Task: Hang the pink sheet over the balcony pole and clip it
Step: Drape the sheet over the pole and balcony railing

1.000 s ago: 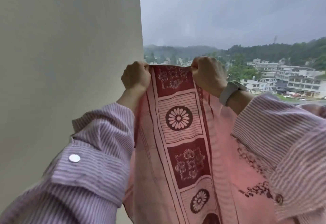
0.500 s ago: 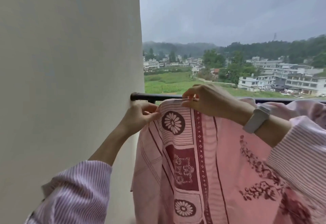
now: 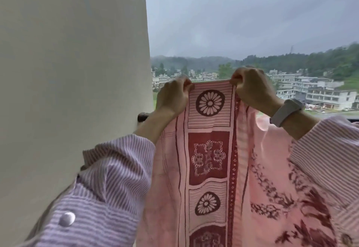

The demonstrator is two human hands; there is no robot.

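Both hands hold up the pink cotton sheet with dark red flower print (image 3: 209,159).

The left hand (image 3: 172,97) and the right hand (image 3: 252,89) are raised, fingers curled, pinching its top edge, which is stretched between them. The sheet hangs down in front of the dark metal balcony pole (image 3: 142,117) beside the pale wall (image 3: 68,71).

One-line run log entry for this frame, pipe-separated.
stage: sheet raised | left hand: grips pink sheet top edge | right hand: grips top edge | pole: end visible by wall | clip: none seen
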